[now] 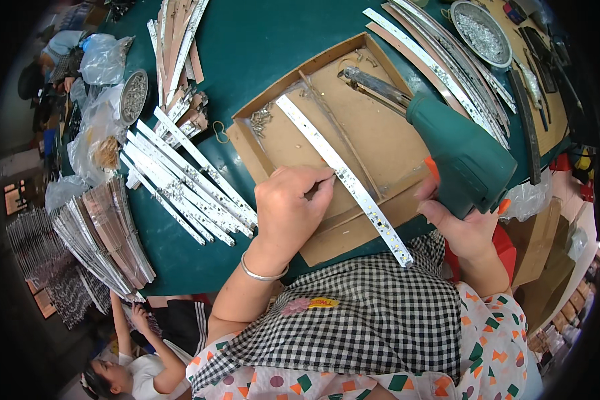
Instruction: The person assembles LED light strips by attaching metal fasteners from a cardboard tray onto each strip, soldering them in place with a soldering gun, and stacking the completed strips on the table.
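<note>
A white LED strip board (345, 175), dotted with small components, lies slantwise across a shallow cardboard tray (263, 143). Its near end reaches past the tray's edge toward my apron. My left hand (292, 207) is closed in a pinch, thumb and index fingertips meeting at the strip's edge; whatever they pinch is too small to make out. In my right hand (463, 230) is a green power screwdriver (463, 157) with orange parts. Its metal front end points into the tray, to the right of the strip and apart from it. Small screws (261, 121) lie in the tray's left corner.
Left of the tray lie many white LED strips (180, 187) and another stack (107, 233). More strips (440, 73) fan out at the far right, near a metal bowl (481, 33) of small parts. A second bowl (134, 97) stands left. Another person (147, 367) works at lower left.
</note>
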Demonstrator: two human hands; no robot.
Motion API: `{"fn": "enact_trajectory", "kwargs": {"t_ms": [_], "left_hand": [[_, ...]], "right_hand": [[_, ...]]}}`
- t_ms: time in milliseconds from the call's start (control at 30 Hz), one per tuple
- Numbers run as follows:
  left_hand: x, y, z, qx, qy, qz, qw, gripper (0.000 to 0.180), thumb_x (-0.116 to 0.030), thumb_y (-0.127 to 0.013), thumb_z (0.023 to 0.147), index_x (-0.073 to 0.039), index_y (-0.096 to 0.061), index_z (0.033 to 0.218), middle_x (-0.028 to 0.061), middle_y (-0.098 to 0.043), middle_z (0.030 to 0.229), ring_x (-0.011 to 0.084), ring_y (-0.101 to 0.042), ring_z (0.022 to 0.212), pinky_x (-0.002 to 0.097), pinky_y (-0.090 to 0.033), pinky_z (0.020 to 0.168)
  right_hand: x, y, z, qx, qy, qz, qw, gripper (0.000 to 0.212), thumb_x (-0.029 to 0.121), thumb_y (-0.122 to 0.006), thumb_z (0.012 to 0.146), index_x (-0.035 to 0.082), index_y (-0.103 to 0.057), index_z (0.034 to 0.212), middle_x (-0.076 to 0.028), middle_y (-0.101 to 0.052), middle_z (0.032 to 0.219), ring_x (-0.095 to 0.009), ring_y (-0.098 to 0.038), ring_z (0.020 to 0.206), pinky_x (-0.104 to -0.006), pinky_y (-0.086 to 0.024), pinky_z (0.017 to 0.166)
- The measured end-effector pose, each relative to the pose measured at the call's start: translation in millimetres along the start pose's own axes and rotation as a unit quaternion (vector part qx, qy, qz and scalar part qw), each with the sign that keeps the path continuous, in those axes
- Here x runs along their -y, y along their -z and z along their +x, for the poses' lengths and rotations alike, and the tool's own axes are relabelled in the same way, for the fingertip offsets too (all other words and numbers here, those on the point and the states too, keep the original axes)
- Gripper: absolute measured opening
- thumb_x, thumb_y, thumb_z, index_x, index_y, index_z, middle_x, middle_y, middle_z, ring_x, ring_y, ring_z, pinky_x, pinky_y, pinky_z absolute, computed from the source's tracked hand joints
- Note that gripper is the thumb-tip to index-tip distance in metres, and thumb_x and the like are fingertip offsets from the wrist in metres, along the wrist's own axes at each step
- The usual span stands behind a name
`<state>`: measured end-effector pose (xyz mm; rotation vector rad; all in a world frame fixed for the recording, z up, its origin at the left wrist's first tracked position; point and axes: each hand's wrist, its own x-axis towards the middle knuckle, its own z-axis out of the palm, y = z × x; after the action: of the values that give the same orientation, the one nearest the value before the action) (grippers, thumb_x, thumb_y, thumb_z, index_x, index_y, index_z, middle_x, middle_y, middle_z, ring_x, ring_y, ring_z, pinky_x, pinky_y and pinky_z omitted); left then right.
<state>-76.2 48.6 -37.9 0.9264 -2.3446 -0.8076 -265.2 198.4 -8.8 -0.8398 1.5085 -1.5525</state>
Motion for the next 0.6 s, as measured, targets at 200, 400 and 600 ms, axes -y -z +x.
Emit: {"fn": "enact_trajectory", "kwargs": {"t_ms": [200, 400, 600], "left_hand": [[1.6, -1.1, 3.1, 0.003, -0.032, 0.002, 0.999, 0.013, 0.002, -0.075, 0.068, -0.003, -0.073, 0.081, 0.0085, -0.070, 0.074, 0.0181, -0.066, 0.063, 0.0260, -0.052, 0.057], [5.4, -5.1, 1.4, -0.022, -0.094, 0.007, 0.995, 0.012, 0.005, -0.074, 0.066, -0.003, -0.069, 0.075, 0.0075, -0.069, 0.073, 0.0201, -0.065, 0.065, 0.0282, -0.050, 0.061], [8.1, -6.4, 0.2, -0.034, -0.125, 0.024, 0.991, 0.015, 0.006, -0.074, 0.065, -0.003, -0.068, 0.076, 0.0071, -0.068, 0.073, 0.0200, -0.065, 0.064, 0.0289, -0.050, 0.062]], "right_hand": [[1.2, 4.3, -3.7, 0.000, 0.008, 0.010, 1.000, 0.038, -0.010, -0.069, 0.075, -0.005, -0.057, 0.110, -0.011, -0.066, 0.088, -0.016, -0.065, 0.079, -0.0290, -0.055, 0.072], [4.0, 10.6, -10.4, -0.011, 0.002, 0.004, 1.000, 0.041, -0.005, -0.072, 0.074, -0.005, -0.056, 0.111, -0.010, -0.066, 0.085, -0.016, -0.064, 0.076, -0.0290, -0.054, 0.069], [4.7, 15.6, -14.7, -0.007, -0.009, -0.007, 1.000, 0.038, -0.002, -0.072, 0.075, -0.004, -0.057, 0.109, -0.009, -0.065, 0.084, -0.015, -0.063, 0.076, -0.0279, -0.053, 0.068]]}}
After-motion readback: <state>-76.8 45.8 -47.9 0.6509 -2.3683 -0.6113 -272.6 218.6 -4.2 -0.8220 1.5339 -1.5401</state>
